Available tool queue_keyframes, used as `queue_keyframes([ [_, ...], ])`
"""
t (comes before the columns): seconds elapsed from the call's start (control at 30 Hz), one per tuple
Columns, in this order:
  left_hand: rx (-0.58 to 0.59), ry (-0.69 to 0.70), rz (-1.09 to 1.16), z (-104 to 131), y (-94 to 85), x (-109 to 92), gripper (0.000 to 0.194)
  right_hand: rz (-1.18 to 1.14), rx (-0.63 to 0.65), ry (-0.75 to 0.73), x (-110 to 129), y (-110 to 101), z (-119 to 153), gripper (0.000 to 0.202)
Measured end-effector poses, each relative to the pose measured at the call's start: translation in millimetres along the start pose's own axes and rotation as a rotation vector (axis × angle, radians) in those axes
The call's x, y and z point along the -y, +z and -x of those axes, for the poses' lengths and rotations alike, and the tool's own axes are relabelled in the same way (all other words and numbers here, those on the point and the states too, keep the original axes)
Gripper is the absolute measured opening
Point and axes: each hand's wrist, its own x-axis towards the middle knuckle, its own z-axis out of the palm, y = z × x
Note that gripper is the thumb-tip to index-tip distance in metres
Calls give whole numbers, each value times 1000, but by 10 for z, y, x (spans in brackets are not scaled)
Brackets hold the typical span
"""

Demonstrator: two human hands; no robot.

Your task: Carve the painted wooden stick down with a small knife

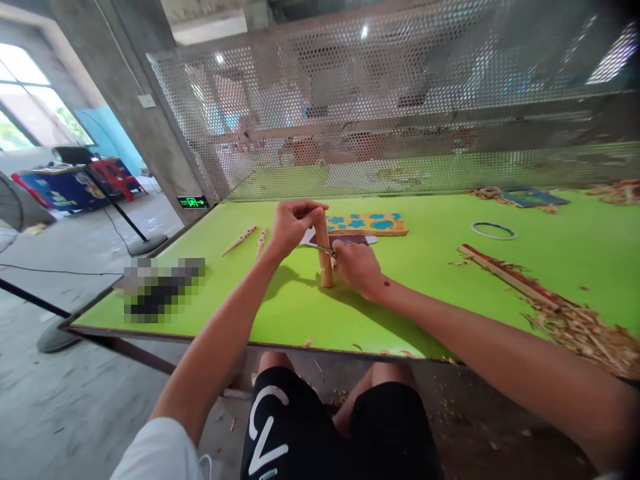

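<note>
A narrow piece of wood [326,270] stands upright on the green table, tilted slightly. Its top end is pinched between the fingers and thumb of my left hand [295,227]. My right hand [357,267] is closed around a carving knife [323,249], whose thin blade lies across the middle of the wood; the handle is hidden in my fist. Behind both hands lies a yellow board with blue shapes [367,223], and a dark flat piece with white paper [350,240] is partly covered by them. Two slim pointed sticks with dots [241,240] rest left of my left hand.
A perforated metal screen [400,120] borders the table's [430,287] far side. On the right are a reddish wood strip [510,277], a heap of shavings [595,340] and a roll of tape [493,231]. A blurred-out dark object [163,290] sits at the left edge.
</note>
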Motion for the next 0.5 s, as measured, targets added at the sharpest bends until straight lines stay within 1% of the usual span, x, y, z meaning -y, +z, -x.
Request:
queue_keyframes([
  [0.17,19,14,12,-21,22,-6,15,-5,30,-32,-46,50,94,22],
  [0.27,-2,20,14,-38,-33,45,14,34,114,-59,-104,77,185,24],
  [0.33,-18,14,33,-43,-95,90,17,51,149,-72,-124,86,219,23],
  [0.43,-19,4,57,-45,-152,143,20,49,133,-62,-113,78,188,21],
  [0.5,-10,5,62,-43,-142,154,21,36,100,-25,-84,53,114,22],
])
